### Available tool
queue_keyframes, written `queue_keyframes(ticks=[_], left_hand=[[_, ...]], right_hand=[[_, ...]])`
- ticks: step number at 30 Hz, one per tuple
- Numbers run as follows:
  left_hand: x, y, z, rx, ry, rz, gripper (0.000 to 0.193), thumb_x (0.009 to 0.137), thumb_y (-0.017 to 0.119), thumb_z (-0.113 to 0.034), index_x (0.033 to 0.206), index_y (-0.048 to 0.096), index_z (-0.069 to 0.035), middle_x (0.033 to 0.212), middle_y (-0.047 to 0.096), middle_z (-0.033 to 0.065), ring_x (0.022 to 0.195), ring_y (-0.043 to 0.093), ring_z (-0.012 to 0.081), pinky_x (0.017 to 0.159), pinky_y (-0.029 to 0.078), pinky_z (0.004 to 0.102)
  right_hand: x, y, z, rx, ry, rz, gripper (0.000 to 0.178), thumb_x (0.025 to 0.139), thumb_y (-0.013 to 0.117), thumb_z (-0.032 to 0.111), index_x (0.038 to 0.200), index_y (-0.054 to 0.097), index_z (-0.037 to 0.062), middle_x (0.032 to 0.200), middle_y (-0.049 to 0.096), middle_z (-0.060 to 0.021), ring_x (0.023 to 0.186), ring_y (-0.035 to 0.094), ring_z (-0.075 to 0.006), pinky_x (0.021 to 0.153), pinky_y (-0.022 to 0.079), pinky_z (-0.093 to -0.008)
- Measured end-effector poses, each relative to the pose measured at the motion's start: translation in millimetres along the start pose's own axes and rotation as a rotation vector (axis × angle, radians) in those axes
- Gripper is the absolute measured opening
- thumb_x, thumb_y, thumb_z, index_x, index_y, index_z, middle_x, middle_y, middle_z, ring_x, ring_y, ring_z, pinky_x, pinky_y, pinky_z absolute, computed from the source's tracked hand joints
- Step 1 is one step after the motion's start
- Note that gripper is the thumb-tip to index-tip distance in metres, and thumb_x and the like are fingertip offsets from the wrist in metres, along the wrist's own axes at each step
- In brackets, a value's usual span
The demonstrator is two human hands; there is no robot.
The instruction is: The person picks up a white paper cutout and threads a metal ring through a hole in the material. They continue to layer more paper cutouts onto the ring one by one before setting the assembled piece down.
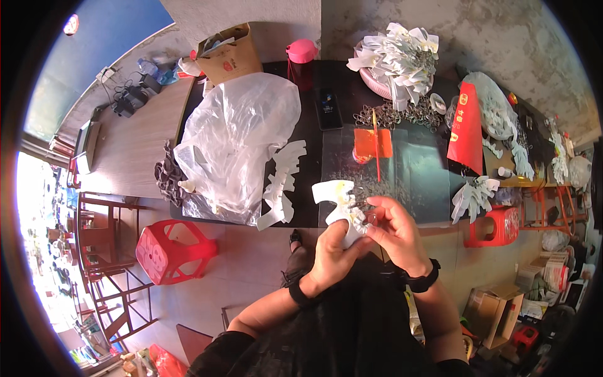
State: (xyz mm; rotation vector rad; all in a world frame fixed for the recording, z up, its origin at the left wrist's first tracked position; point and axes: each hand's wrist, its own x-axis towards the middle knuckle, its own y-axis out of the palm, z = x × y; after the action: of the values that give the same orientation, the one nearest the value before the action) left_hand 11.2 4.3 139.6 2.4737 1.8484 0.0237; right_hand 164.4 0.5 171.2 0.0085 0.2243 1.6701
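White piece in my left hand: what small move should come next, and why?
Perhaps press what looks like a metal ring at the right hand against the white piece: similar metal parts already line that edge, and the left hand grips the piece.

So the outfit's pretty much all black: a loose black top (352, 320), with the left sleeve (220, 355) and right sleeve (453, 368) leaving both forearms bare. There's a black band on each wrist, the left wristband (299, 293) fairly narrow, the right wristband (427, 277) kinda chunkier, can't tell if it's a watch. Left grip (336, 251) and right grip (397, 235) are just bare hands. Farther off, a dark shoe (295, 237) pokes out, too small for details.
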Motion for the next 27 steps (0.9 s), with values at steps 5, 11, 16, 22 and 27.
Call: queue_keyframes(ticks=[5, 11, 16, 22, 27], left_hand=[[-9, -50, 25, -0.039, -0.009, 0.286, 0.029, 0.081, 0.066, -0.004, 0.105, 0.051, -0.001, 0.094, 0.057, 0.0060, 0.090, 0.057, 0.0132, 0.078, 0.049, 0.0264], [52, -68, -46, 0.493, 0.454, 0.127, 0.051, 0.075, 0.073, -0.021, 0.114, 0.048, 0.000, 0.110, 0.051, 0.0142, 0.104, 0.049, 0.0259, 0.087, 0.040, 0.0349], [69, -56, -33, -0.035, -0.352, 0.474, 0.026, 0.085, 0.063, -0.011, 0.108, 0.054, -0.002, 0.090, 0.059, 0.0032, 0.084, 0.055, 0.0081, 0.076, 0.044, 0.0220], [56, -42, -15, -0.261, -0.335, 0.234, 0.011, 0.089, 0.057, -0.007, 0.098, 0.054, -0.001, 0.087, 0.060, 0.0012, 0.078, 0.054, 0.0053, 0.069, 0.045, 0.0196], [49, -32, -7, -0.409, -0.353, 0.219, 0.008, 0.090, 0.055, -0.005, 0.096, 0.052, -0.002, 0.090, 0.061, 0.0033, 0.082, 0.057, 0.0083, 0.073, 0.046, 0.0217]], right_hand=[[-1, -35, 33, -0.146, -0.022, 0.173, 0.041, 0.084, 0.055, -0.006, 0.123, 0.044, 0.0020, 0.095, 0.053, -0.0031, 0.090, 0.051, -0.0092, 0.081, 0.044, -0.0238], [2, -54, 66, -0.297, 0.097, 0.478, 0.038, 0.083, 0.055, -0.006, 0.119, 0.049, 0.0048, 0.094, 0.054, -0.0033, 0.087, 0.054, -0.0113, 0.080, 0.044, -0.0262], [12, -51, 79, -0.504, 0.067, 0.595, 0.033, 0.080, 0.057, -0.005, 0.112, 0.055, 0.0055, 0.086, 0.056, -0.0035, 0.080, 0.054, -0.0136, 0.075, 0.044, -0.0266], [19, -82, 54, -0.486, -0.133, 0.107, 0.014, 0.087, 0.051, -0.001, 0.095, 0.062, 0.0013, 0.098, 0.051, -0.0047, 0.088, 0.051, -0.0121, 0.081, 0.041, -0.0245], [13, -42, 44, -0.756, -0.378, -0.227, 0.016, 0.075, 0.064, 0.001, 0.090, 0.064, 0.0055, 0.104, 0.051, -0.0095, 0.106, 0.050, -0.0272, 0.091, 0.039, -0.0354]])
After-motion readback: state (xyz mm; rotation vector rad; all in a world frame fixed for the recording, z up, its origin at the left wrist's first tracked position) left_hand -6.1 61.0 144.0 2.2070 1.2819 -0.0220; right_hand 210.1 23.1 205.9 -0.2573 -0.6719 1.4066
